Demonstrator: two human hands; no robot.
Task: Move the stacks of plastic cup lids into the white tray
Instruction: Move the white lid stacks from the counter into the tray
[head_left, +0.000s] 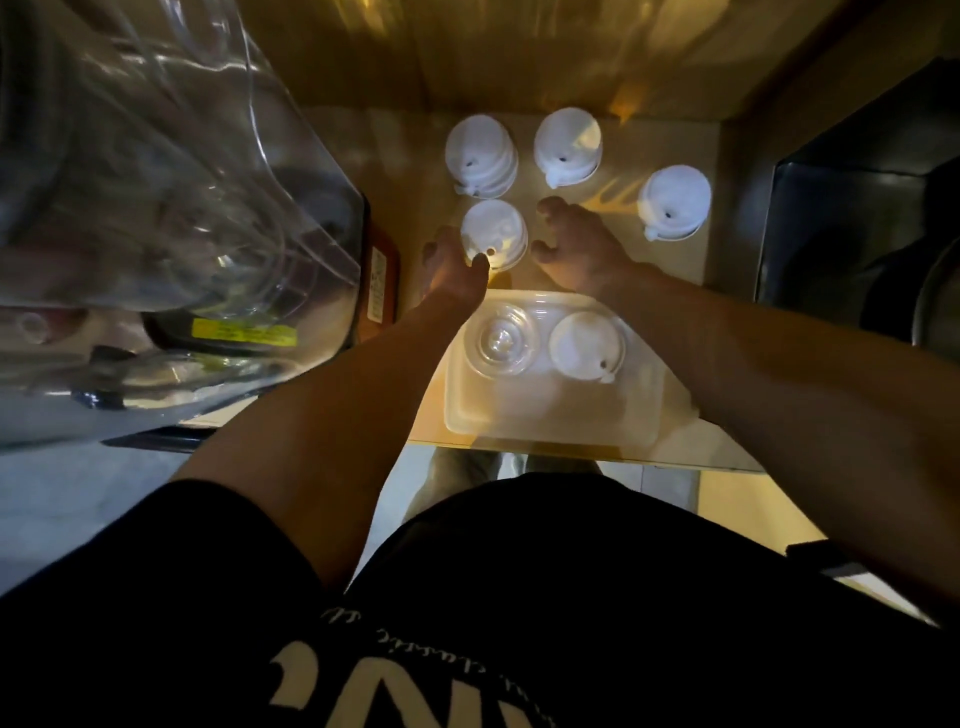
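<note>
Both arms reach forward over the tray (550, 415), which sits at the tabletop (410, 208) near edge. Left hand (457, 265) touches the left side of the nearest lid stack (493, 234), thumb on its near rim, fingers curled, not closed around it. Right hand (576, 249) spread open just right of that stack, holding nothing. Three more stacks (569, 145) stand toward the far edge. Tray holds a clear lid (501, 338) and a white lid (587, 345).

White lid stacks (493, 234), white tray (550, 415), tan counter (415, 218), black white-lettered shirt (519, 623)
</note>
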